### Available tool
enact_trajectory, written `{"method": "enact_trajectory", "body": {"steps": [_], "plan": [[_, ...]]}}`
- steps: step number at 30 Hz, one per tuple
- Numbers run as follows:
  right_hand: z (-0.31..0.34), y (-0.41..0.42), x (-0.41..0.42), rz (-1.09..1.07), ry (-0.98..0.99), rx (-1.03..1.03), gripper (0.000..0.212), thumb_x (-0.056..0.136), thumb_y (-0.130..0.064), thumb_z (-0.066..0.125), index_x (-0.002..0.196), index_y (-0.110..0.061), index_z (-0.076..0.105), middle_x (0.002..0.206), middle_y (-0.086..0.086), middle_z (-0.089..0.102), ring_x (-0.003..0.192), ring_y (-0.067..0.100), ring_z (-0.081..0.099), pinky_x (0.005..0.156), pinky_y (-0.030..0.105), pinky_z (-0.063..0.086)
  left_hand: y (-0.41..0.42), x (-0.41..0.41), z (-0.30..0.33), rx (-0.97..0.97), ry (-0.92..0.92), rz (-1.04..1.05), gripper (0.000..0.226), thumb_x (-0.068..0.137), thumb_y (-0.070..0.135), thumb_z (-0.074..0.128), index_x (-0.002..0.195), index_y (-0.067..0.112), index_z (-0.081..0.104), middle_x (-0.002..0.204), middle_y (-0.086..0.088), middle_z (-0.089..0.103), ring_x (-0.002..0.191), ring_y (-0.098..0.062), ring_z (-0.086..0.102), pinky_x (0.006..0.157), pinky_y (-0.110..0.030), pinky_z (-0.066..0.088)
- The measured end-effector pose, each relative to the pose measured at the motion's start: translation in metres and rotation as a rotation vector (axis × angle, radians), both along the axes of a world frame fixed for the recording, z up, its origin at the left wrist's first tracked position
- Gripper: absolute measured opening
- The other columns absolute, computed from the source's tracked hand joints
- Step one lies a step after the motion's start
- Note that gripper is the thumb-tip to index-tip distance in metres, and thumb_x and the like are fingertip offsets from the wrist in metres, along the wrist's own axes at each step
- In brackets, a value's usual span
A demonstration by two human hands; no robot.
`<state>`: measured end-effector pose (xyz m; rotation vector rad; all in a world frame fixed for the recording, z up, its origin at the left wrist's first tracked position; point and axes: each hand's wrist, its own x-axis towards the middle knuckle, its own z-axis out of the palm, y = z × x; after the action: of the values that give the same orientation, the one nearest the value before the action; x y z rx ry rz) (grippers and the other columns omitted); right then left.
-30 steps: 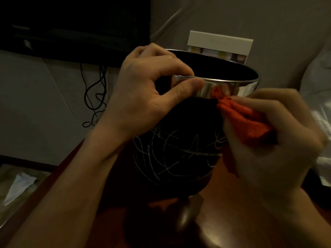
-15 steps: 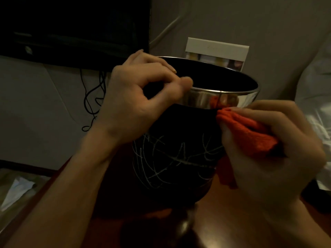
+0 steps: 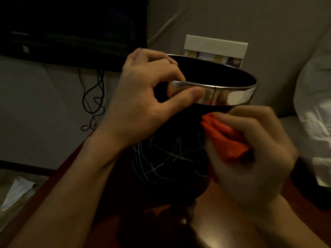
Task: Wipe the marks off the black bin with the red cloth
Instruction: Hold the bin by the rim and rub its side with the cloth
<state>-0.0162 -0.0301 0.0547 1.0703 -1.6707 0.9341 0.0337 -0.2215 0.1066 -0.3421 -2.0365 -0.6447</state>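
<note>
The black bin stands upright on a reddish-brown counter, in the middle of the scene. A shiny metal band runs round its top rim, and thin white scribbled marks cover the lower part of its near side.

The left hand pinches the rim at the bin's left: the thumb lies along the outside of the metal band and the fingers curl over the edge to the inside. This grip is closed tightly on the rim.

The right hand has its fingers curled round the bunched red cloth, and the cloth presses against the bin's right side just below the metal band, above most of the marks. The hand looks slightly blurred.

Behind the bin, a pale box stands against the far wall. A dark screen fills the far left, with black cables hanging beneath it. White bedding lies to the right. A crumpled white paper lies low at the near left.
</note>
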Motion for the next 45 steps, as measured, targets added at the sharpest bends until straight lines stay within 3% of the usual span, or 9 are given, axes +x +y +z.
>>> {"method": "enact_trajectory", "body": {"steps": [13, 19, 22, 27, 31, 35, 39, 42, 45], "plan": [[-0.007, -0.006, 0.000, 0.015, 0.033, 0.038, 0.021, 0.087, -0.012, 0.079, 0.098, 0.004, 0.074, 0.098, 0.012, 0.062, 0.091, 0.011, 0.058, 0.084, 0.010, 0.043, -0.009, -0.006, -0.004, 0.028, 0.042, -0.035, 0.021, 0.084, 0.049, 0.063, 0.083, 0.028, 0.059, 0.093, 0.024, 0.052, 0.109, -0.008, 0.051, 0.099, -0.057, 0.038], [0.014, 0.010, -0.010, -0.074, 0.100, -0.048, 0.023, 0.090, -0.015, 0.076, 0.099, 0.005, 0.072, 0.099, 0.006, 0.054, 0.092, 0.008, 0.051, 0.085, 0.009, 0.039, -0.010, -0.006, -0.002, 0.033, 0.027, -0.033, 0.017, 0.085, 0.052, 0.062, 0.082, 0.038, 0.054, 0.091, 0.025, 0.052, 0.110, -0.007, 0.051, 0.101, -0.057, 0.037], [0.001, 0.000, -0.007, -0.014, 0.090, 0.020, 0.021, 0.088, -0.011, 0.078, 0.098, 0.007, 0.073, 0.097, 0.010, 0.058, 0.091, 0.012, 0.057, 0.084, 0.012, 0.044, -0.009, -0.006, -0.002, 0.053, 0.025, -0.039, 0.015, 0.083, 0.052, 0.063, 0.081, 0.043, 0.052, 0.093, 0.021, 0.052, 0.112, -0.013, 0.052, 0.099, -0.053, 0.040], [0.011, 0.008, -0.010, -0.017, 0.121, 0.027, 0.022, 0.090, -0.013, 0.077, 0.101, 0.005, 0.073, 0.098, 0.009, 0.058, 0.093, 0.009, 0.054, 0.086, 0.010, 0.041, -0.008, -0.005, -0.004, 0.059, 0.028, -0.031, 0.022, 0.084, 0.049, 0.063, 0.083, 0.027, 0.058, 0.093, 0.023, 0.052, 0.109, -0.012, 0.051, 0.099, -0.055, 0.040], [0.006, 0.005, -0.009, -0.011, 0.088, -0.003, 0.023, 0.090, -0.014, 0.076, 0.101, 0.006, 0.072, 0.100, 0.008, 0.056, 0.095, 0.008, 0.052, 0.087, 0.010, 0.040, -0.008, -0.006, -0.003, 0.058, 0.024, -0.022, 0.023, 0.084, 0.049, 0.063, 0.082, 0.026, 0.059, 0.092, 0.023, 0.052, 0.110, -0.016, 0.052, 0.097, -0.053, 0.041], [-0.006, -0.005, -0.004, 0.069, 0.088, 0.078, 0.022, 0.088, -0.012, 0.079, 0.101, 0.005, 0.074, 0.099, 0.014, 0.064, 0.093, 0.010, 0.058, 0.088, 0.009, 0.043, -0.009, 0.000, -0.001, 0.063, -0.012, -0.026, 0.018, 0.085, 0.048, 0.063, 0.084, 0.030, 0.060, 0.094, 0.021, 0.054, 0.112, -0.012, 0.052, 0.101, -0.056, 0.038], [0.015, 0.016, -0.011, -0.004, 0.114, -0.071, 0.021, 0.090, -0.017, 0.076, 0.106, -0.008, 0.066, 0.098, 0.008, 0.058, 0.092, 0.009, 0.055, 0.087, 0.014, 0.043, 0.007, 0.009, 0.004, -0.094, -0.077, 0.056, 0.022, 0.088, 0.049, 0.055, 0.099, 0.033, 0.064, 0.101, 0.020, 0.060, 0.116, -0.005, 0.049, 0.112, -0.060, 0.022], [0.023, 0.024, -0.018, -0.033, 0.102, -0.130, 0.018, 0.092, -0.017, 0.074, 0.105, -0.012, 0.062, 0.097, 0.007, 0.057, 0.092, 0.010, 0.055, 0.084, 0.019, 0.043, 0.020, 0.009, 0.002, -0.126, -0.062, 0.066, 0.021, 0.088, 0.051, 0.054, 0.100, 0.036, 0.063, 0.097, 0.029, 0.053, 0.119, 0.001, 0.043, 0.117, -0.051, 0.004], [0.024, 0.024, -0.019, -0.029, 0.083, -0.123, 0.018, 0.092, -0.015, 0.074, 0.104, -0.013, 0.060, 0.097, 0.006, 0.056, 0.092, 0.010, 0.055, 0.083, 0.018, 0.042, 0.013, 0.006, 0.003, -0.059, -0.059, 0.006, 0.010, 0.088, 0.045, 0.057, 0.098, 0.041, 0.058, 0.099, 0.037, 0.047, 0.115, 0.014, 0.040, 0.118, -0.047, 0.008]]}}
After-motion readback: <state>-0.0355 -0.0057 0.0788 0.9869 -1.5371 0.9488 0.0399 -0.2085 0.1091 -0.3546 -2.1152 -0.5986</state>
